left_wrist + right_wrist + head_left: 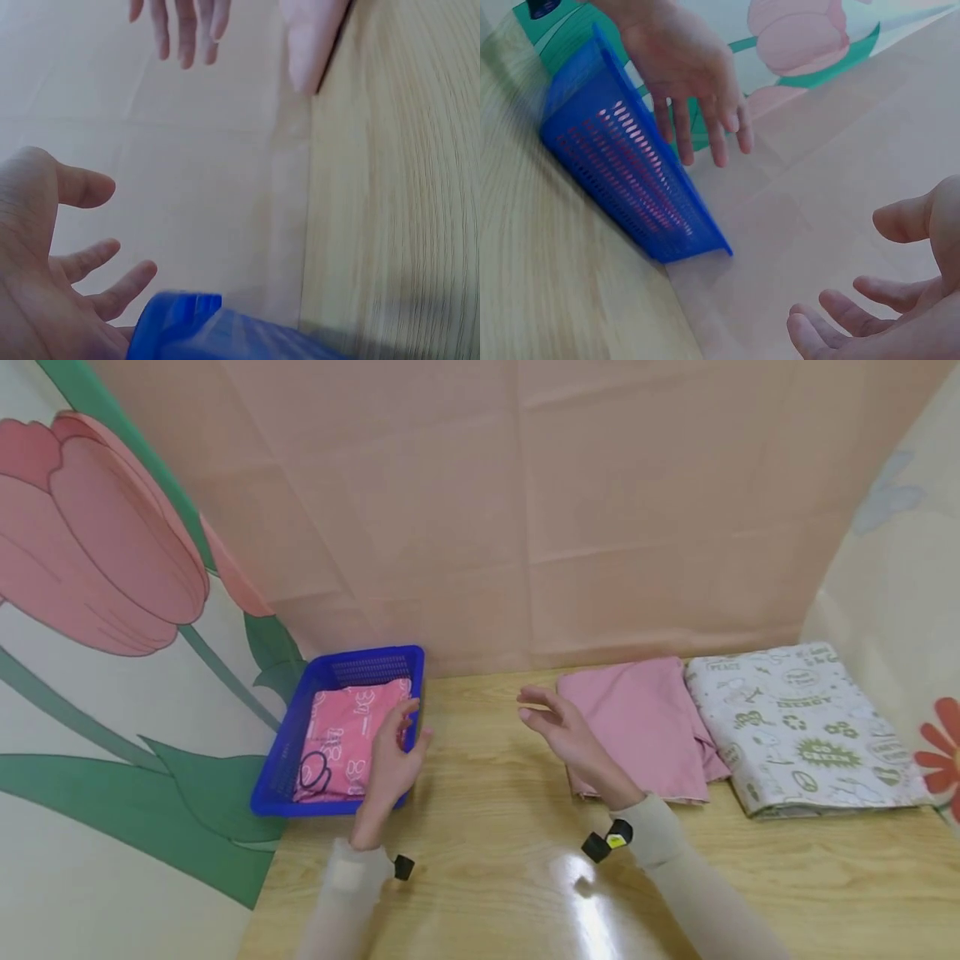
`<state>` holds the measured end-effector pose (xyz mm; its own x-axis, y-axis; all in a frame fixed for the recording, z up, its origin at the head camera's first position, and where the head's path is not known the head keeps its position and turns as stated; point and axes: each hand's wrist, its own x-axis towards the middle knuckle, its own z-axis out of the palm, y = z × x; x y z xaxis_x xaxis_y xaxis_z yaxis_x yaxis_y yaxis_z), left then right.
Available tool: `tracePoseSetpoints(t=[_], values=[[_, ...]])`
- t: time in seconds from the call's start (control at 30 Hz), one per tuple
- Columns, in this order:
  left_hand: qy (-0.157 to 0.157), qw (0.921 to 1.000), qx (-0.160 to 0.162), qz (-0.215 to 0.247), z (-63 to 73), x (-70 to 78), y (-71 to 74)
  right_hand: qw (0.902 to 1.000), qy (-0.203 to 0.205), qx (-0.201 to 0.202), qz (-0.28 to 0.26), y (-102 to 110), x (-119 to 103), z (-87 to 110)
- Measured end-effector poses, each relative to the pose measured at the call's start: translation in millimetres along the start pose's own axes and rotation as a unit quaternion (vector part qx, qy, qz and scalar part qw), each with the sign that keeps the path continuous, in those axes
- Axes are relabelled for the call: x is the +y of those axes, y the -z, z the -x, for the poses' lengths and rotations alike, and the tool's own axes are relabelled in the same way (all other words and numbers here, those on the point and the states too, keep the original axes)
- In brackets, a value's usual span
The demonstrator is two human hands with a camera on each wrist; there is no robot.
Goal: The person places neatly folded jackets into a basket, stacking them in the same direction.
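In the head view my left hand (pixel 393 756) hovers over the right rim of a blue plastic basket (pixel 279 768), fingers loosely bent with nothing in them. A folded pink cloth with white print (pixel 341 727) lies inside the basket, a dark looped shape on its front part. My right hand (pixel 573 739) is raised by the left edge of a folded plain pink cloth (pixel 645 718), thumb and fingers apart and holding nothing. Both palms face each other; the right wrist view shows my left hand (pixel 686 67) beside the perforated basket wall (pixel 622 172).
A folded white cloth with green print (pixel 810 735) lies at the right, against the plain pink one. Everything stands on a light wooden table (pixel 480 852). Behind it hangs a pinkish sheet (pixel 450 527); a panel with a painted tulip (pixel 112 527) borders the left.
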<state>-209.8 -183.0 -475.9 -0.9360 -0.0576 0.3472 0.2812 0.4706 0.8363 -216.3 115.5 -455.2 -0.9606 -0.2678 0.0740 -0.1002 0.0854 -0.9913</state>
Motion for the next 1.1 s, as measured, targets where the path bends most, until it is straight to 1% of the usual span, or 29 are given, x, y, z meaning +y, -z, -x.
tracePoseSetpoints(t=[0.27, 0.43, 0.67, 0.83, 0.93, 1.1], values=[[-0.007, 0.9996, -0.016, -0.023, 0.3, 4.8, -17.7, 0.9998, -0.002, 0.019, 0.008, 11, 11, 5.8], [-0.01, 0.9996, -0.025, -0.012, -1.0, 7.2, -29.6, 0.9993, -0.002, 0.028, 0.026, 18, 13, 9.0], [-0.033, 0.9992, -0.024, 0.003, -1.5, 10.4, -46.6, 0.997, 0.024, 0.054, 0.051, 34, 15, 14.0], [-0.049, 0.9984, -0.024, 0.017, -1.1, 14.4, -59.9, 0.9951, 0.021, 0.07, 0.065, 50, 19, 20.6], [-0.043, 0.9983, -0.034, 0.019, -0.6, 18.0, -68.3, 0.9934, 0.021, 0.081, 0.079, 62, 24, 24.2], [-0.023, 0.9977, -0.054, 0.033, -0.4, 23.3, -81.7, 0.9888, 0.028, 0.1, 0.107, 76, 36, 29.0]])
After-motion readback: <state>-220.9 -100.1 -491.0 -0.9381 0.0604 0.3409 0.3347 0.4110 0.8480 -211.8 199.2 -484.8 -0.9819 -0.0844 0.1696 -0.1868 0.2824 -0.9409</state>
